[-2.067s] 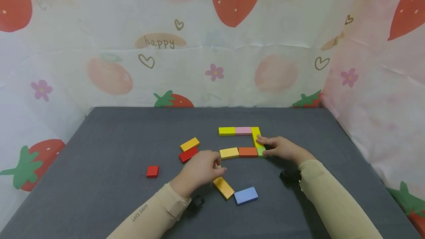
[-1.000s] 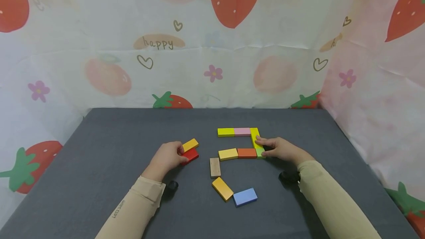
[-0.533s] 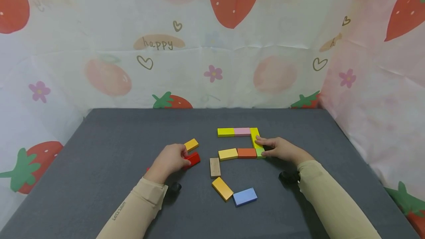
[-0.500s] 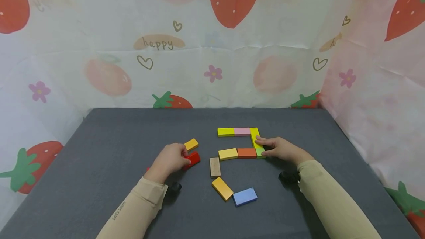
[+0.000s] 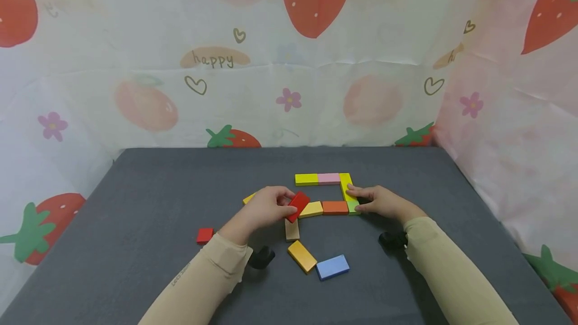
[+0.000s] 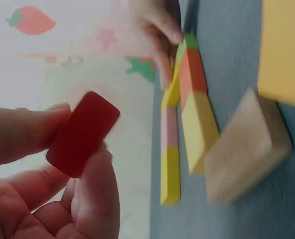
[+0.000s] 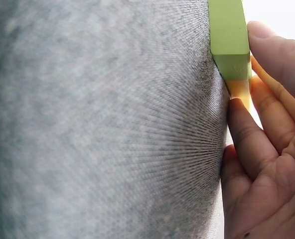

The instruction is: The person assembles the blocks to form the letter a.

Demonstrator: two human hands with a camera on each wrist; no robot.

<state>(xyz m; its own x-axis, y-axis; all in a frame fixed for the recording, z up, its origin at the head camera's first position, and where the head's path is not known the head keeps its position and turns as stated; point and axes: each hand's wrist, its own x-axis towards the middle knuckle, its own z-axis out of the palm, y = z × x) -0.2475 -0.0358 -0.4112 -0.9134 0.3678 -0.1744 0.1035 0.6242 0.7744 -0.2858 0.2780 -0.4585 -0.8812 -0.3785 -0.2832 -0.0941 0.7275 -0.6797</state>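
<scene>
Raised above the table, a red block [image 5: 298,205] is pinched between the thumb and fingers of my left hand [image 5: 262,210]. Below it lies a plain wooden block [image 5: 292,232], near a pale yellow block [image 5: 311,210]. My right hand [image 5: 389,201] rests at the right side of the block line. Its thumb touches the green block [image 7: 229,30], and its forefinger lies on the long yellow block [image 5: 345,183]; its fingers are fairly straight. An orange block [image 5: 335,208] joins the pale yellow and green ones. A yellow block [image 5: 306,179] and a pink block [image 5: 328,179] form the back row.
A golden block [image 5: 302,257] and a blue block [image 5: 332,267] lie in front, corners close together. Another red block [image 5: 205,235] sits at the left. Behind my left hand, an amber block [image 5: 248,198] is partly hidden. The dark grey table [image 5: 153,194] meets a printed cloth backdrop.
My left hand first set down the wooden block, then picked up the red block beside the amber one and carried it right, over the wooden block. The right hand has stayed in place.
</scene>
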